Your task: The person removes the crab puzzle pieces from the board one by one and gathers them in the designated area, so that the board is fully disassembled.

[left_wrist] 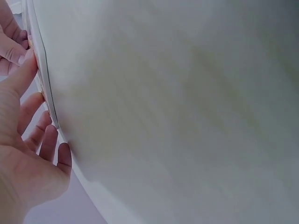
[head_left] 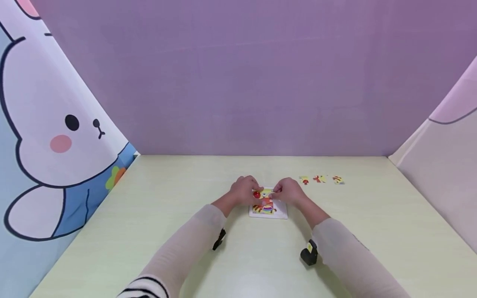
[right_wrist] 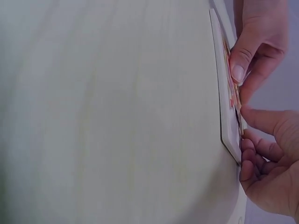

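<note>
A small white-bordered jigsaw puzzle board (head_left: 280, 212) lies on the table, with a partly assembled picture (head_left: 263, 207) of a yellow and red cartoon animal. My left hand (head_left: 244, 191) rests at its left side, the thumb and fingers spread and touching the picture. At the board's upper right, my right hand (head_left: 292, 192) pinches a puzzle piece (right_wrist: 241, 125) between thumb and forefinger, close over the board. In the right wrist view the other fingers of that hand are curled beside the board's edge. Most of the held piece is hidden by the fingers.
Three loose puzzle pieces (head_left: 319, 179) lie in a row on the pale table (head_left: 179, 186), to the right beyond the board. A purple partition (head_left: 238, 82) stands along the table's far edge, and a rabbit-print cloth (head_left: 41, 103) hangs at the left.
</note>
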The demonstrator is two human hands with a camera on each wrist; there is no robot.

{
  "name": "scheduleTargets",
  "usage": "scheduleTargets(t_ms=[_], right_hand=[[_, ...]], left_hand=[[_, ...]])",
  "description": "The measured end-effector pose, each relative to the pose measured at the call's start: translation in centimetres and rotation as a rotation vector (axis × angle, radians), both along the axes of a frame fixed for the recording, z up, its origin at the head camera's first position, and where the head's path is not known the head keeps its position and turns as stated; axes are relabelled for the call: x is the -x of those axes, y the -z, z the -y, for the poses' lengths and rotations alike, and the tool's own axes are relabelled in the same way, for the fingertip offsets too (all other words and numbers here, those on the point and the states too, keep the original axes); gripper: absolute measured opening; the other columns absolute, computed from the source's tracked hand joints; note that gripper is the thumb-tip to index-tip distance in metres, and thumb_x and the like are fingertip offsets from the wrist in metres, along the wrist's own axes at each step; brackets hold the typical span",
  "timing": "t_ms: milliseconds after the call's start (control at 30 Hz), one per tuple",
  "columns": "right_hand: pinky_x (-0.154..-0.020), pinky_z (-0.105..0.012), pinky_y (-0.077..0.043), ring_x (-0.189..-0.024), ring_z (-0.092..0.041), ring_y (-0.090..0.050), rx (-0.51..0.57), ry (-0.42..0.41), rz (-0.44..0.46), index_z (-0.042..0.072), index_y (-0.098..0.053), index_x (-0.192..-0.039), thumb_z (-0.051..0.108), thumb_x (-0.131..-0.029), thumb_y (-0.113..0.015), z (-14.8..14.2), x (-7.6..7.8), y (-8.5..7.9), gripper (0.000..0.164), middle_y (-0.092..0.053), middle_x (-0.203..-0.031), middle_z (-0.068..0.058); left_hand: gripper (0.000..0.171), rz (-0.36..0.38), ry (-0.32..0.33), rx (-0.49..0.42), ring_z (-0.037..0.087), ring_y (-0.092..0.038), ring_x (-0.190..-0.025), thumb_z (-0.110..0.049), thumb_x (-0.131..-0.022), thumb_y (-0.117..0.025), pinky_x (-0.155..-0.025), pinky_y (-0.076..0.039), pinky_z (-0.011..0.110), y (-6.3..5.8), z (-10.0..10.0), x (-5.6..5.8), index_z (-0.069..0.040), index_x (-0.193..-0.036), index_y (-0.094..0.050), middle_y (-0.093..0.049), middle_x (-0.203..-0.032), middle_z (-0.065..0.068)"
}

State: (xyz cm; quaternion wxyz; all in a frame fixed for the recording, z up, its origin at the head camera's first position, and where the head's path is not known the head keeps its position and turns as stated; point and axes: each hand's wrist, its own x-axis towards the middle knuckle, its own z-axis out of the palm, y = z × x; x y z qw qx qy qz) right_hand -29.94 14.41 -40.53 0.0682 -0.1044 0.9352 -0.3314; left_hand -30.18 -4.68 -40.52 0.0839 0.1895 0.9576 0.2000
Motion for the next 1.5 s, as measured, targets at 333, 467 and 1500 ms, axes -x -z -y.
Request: scheduleTargets(t_ms=[333,467,1500], right_hand=[[-0.078,-0.037,-0.05,-0.077,-0.021,-0.057,-0.038,0.027,0.012,-0.001,-0.069,-0.088,0.012,-0.082,-0.079,0.3,0.3,-0.1,0.018,-0.064,-0.081,-0.007],[-0.079,-0.037,-0.049,-0.079,-0.021,-0.057,-0.035,0.013,0.021,-0.001,-0.069,-0.091,0.01,-0.082,-0.078,0.3,0.4,-0.4,0.017,-0.064,-0.082,-0.007],[-0.082,-0.035,-0.048,-0.087,-0.022,-0.054,0.06,-0.112,0.062,-0.001,-0.063,-0.103,-0.001,-0.084,-0.074,-0.3,1.2,0.2,0.022,-0.06,-0.091,-0.008]], left_hand=[[0.055,-0.015,0.012,0.025,0.018,-0.047,-0.11,-0.044,-0.08,-0.079,-0.089,-0.041,0.033,-0.1,-0.2,0.0,-0.018,-0.126,-0.067,-0.056,-0.119,-0.003],[0.053,-0.029,-0.004,0.021,0.018,-0.05,-0.108,-0.043,-0.078,-0.081,-0.091,-0.042,0.032,-0.1,-0.2,0.1,-0.016,-0.122,-0.07,-0.06,-0.117,-0.003],[0.049,0.031,0.028,-0.05,0.02,-0.05,-0.115,-0.037,-0.08,-0.081,-0.102,-0.037,0.037,0.2,0.4,0.6,-0.011,-0.12,-0.07,-0.059,-0.121,0.001]])
